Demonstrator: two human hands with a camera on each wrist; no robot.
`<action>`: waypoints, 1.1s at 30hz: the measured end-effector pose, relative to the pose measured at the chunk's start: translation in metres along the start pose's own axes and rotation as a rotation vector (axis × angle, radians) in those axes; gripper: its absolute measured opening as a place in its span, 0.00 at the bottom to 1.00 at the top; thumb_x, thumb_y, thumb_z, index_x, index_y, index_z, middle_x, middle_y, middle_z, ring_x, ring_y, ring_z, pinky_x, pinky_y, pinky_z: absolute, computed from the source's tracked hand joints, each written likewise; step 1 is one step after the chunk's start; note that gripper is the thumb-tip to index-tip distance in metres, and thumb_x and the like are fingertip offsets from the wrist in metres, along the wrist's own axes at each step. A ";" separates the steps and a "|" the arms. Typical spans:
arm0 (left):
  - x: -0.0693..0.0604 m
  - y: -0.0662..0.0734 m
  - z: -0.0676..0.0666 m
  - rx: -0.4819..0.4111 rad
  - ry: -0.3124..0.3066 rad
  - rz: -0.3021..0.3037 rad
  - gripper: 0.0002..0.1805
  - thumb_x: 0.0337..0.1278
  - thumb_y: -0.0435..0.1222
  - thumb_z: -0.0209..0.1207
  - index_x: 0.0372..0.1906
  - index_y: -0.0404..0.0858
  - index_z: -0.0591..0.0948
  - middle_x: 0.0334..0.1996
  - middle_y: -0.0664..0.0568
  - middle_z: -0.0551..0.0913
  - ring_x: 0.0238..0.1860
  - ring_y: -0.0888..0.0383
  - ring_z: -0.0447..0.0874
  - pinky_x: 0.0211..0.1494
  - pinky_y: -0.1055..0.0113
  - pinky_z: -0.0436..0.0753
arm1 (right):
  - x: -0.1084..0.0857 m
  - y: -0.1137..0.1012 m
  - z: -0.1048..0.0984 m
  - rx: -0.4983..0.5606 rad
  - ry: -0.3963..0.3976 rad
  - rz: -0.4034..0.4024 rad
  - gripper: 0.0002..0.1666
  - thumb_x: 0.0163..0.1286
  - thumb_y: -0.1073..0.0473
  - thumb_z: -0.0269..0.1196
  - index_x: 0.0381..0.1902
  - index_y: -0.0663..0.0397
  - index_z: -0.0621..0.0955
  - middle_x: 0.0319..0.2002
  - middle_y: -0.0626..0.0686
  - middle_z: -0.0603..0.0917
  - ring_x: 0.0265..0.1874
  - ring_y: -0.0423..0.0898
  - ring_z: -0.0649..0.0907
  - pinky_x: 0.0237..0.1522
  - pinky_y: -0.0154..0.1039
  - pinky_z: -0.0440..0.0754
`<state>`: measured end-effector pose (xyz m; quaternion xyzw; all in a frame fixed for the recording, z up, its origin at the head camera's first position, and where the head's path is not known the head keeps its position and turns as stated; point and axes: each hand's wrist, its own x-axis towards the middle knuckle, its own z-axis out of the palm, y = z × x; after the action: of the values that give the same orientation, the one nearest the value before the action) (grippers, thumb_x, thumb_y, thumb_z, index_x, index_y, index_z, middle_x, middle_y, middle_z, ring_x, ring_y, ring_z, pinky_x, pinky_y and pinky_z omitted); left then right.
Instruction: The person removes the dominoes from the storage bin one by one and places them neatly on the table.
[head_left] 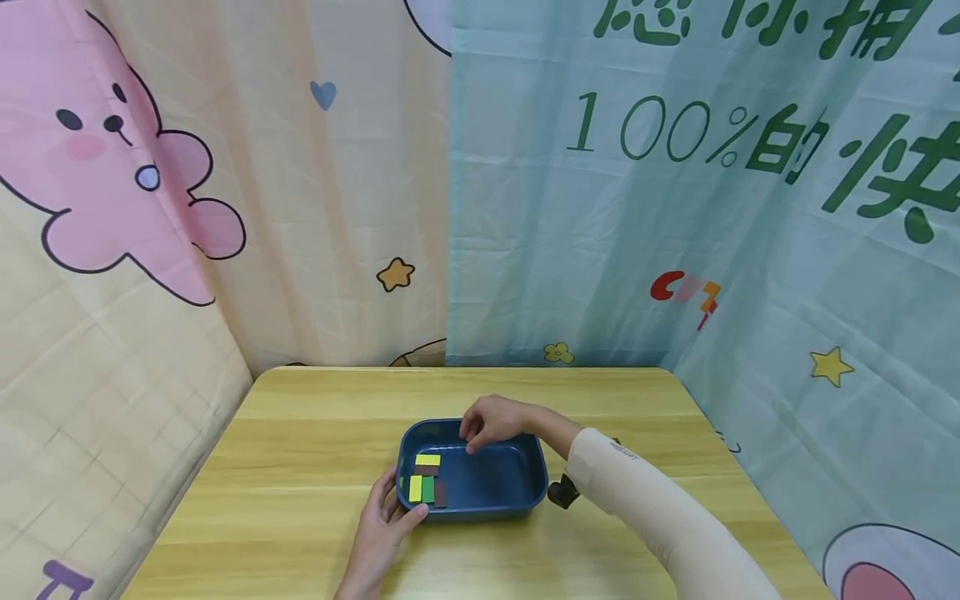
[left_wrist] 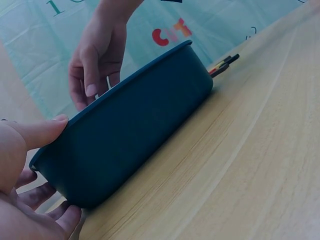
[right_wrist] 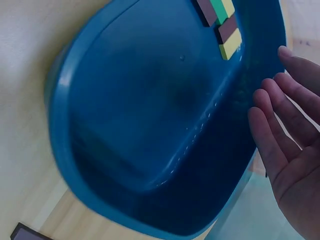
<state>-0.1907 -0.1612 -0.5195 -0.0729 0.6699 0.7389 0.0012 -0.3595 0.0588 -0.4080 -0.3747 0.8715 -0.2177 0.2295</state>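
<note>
A blue plastic basin [head_left: 491, 479] stands on the table. Flat yellow [head_left: 428, 460], green [head_left: 428, 489] and brown blocks [head_left: 440, 495] lie together at its left end. My left hand [head_left: 377, 531] grips the near left corner, its thumb on the rim and its fingers against the outer wall, as the left wrist view shows. Over the far side of the basin hovers my right hand [head_left: 495, 419], fingers loosely bent and apart from the blocks. In the right wrist view nothing lies between the fingers of that hand [right_wrist: 295, 140].
The wooden table [head_left: 300, 450] extends around the basin. Right of it, a black object [head_left: 562, 492] is partly hidden by my sleeve; dark-ended pieces [left_wrist: 225, 65] appear there in the left wrist view. Printed curtains [head_left: 525, 250] hang behind and at both sides.
</note>
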 end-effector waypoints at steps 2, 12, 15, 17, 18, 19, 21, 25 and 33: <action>0.000 0.001 0.000 0.004 0.002 0.001 0.48 0.62 0.32 0.71 0.81 0.37 0.56 0.79 0.33 0.55 0.76 0.32 0.57 0.75 0.43 0.67 | 0.005 -0.002 0.003 -0.012 -0.018 -0.009 0.15 0.67 0.60 0.74 0.50 0.59 0.88 0.36 0.40 0.86 0.36 0.34 0.84 0.43 0.30 0.85; 0.004 0.001 0.001 0.012 -0.008 0.000 0.48 0.62 0.32 0.71 0.81 0.38 0.56 0.79 0.33 0.54 0.76 0.31 0.57 0.74 0.42 0.67 | 0.026 -0.009 0.009 -0.086 -0.116 -0.008 0.11 0.68 0.57 0.74 0.46 0.54 0.89 0.33 0.38 0.85 0.34 0.36 0.83 0.39 0.29 0.83; 0.006 0.002 0.002 0.015 -0.018 0.003 0.48 0.62 0.32 0.71 0.81 0.38 0.56 0.79 0.33 0.54 0.76 0.32 0.57 0.74 0.42 0.67 | 0.033 -0.010 0.015 -0.119 -0.146 -0.005 0.09 0.67 0.56 0.74 0.44 0.51 0.89 0.32 0.38 0.85 0.33 0.35 0.83 0.38 0.28 0.83; 0.005 0.003 0.002 0.008 -0.021 0.012 0.48 0.62 0.31 0.71 0.81 0.38 0.57 0.79 0.34 0.55 0.76 0.32 0.57 0.74 0.43 0.67 | 0.039 -0.012 0.021 -0.136 -0.166 -0.010 0.09 0.66 0.56 0.75 0.43 0.51 0.89 0.31 0.38 0.85 0.32 0.35 0.82 0.37 0.27 0.82; 0.004 0.003 0.002 0.008 -0.020 0.014 0.48 0.61 0.31 0.71 0.80 0.38 0.57 0.79 0.34 0.55 0.76 0.32 0.57 0.75 0.43 0.67 | 0.041 -0.013 0.024 -0.141 -0.177 -0.013 0.09 0.66 0.56 0.75 0.43 0.50 0.89 0.31 0.38 0.85 0.32 0.34 0.82 0.37 0.27 0.82; 0.004 0.002 0.001 0.005 -0.018 0.015 0.48 0.61 0.31 0.71 0.80 0.37 0.57 0.79 0.34 0.55 0.76 0.33 0.57 0.75 0.43 0.67 | 0.044 -0.014 0.027 -0.143 -0.185 -0.014 0.09 0.66 0.57 0.75 0.43 0.50 0.89 0.31 0.37 0.85 0.32 0.34 0.82 0.36 0.27 0.82; 0.003 0.001 0.000 0.001 -0.014 0.018 0.48 0.61 0.30 0.71 0.80 0.37 0.57 0.78 0.34 0.55 0.76 0.33 0.58 0.75 0.43 0.67 | 0.048 -0.015 0.033 -0.152 -0.204 -0.015 0.10 0.66 0.57 0.76 0.44 0.50 0.89 0.31 0.38 0.85 0.32 0.34 0.82 0.36 0.27 0.82; 0.001 -0.001 -0.001 0.004 -0.006 0.015 0.48 0.60 0.30 0.71 0.80 0.36 0.57 0.78 0.33 0.56 0.76 0.33 0.57 0.75 0.43 0.67 | 0.052 -0.016 0.043 -0.186 -0.230 -0.019 0.12 0.64 0.57 0.77 0.45 0.51 0.89 0.31 0.37 0.84 0.32 0.33 0.82 0.36 0.25 0.81; 0.000 -0.002 0.000 0.001 -0.005 0.018 0.48 0.60 0.31 0.72 0.80 0.36 0.57 0.78 0.33 0.55 0.76 0.33 0.58 0.74 0.44 0.67 | 0.055 -0.020 0.053 -0.288 -0.207 -0.013 0.10 0.61 0.52 0.79 0.35 0.45 0.88 0.29 0.37 0.82 0.30 0.34 0.80 0.32 0.26 0.79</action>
<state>-0.1906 -0.1612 -0.5211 -0.0652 0.6708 0.7388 -0.0038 -0.3521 -0.0057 -0.4523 -0.4299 0.8629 -0.0526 0.2605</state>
